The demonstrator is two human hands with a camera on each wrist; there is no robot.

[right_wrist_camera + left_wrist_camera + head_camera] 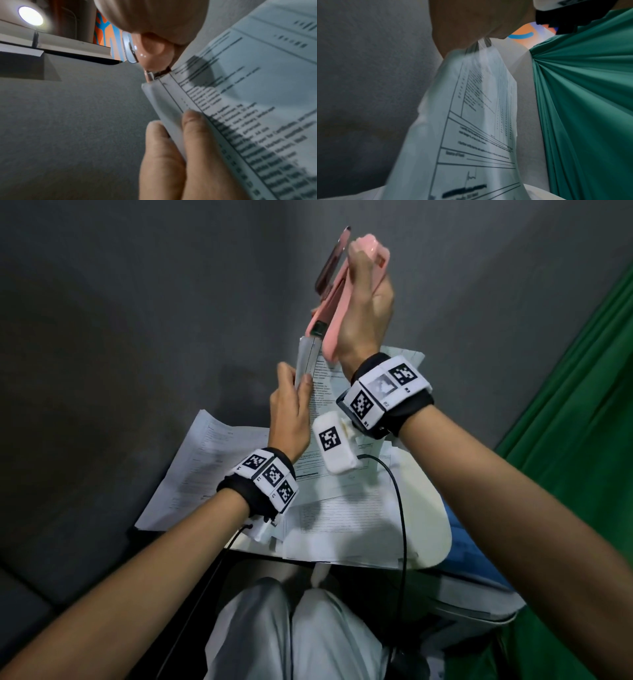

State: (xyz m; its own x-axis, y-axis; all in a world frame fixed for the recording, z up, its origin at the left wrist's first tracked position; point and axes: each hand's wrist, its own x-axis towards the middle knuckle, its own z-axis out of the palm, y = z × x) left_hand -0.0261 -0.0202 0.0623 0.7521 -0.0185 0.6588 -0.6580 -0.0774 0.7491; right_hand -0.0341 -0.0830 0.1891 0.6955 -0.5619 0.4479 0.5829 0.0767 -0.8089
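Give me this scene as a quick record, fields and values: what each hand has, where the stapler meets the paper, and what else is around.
Right hand: grips the pink stapler, raised
Left hand: pinches the printed sheets near one edge
Contact: stapler's nose sits at the sheets' top corner
Underneath: loose papers on a white table
Right side: green cloth

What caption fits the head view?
Right hand grips a pink plastic stapler at the corner of printed white paper sheets pinched by the left hand.
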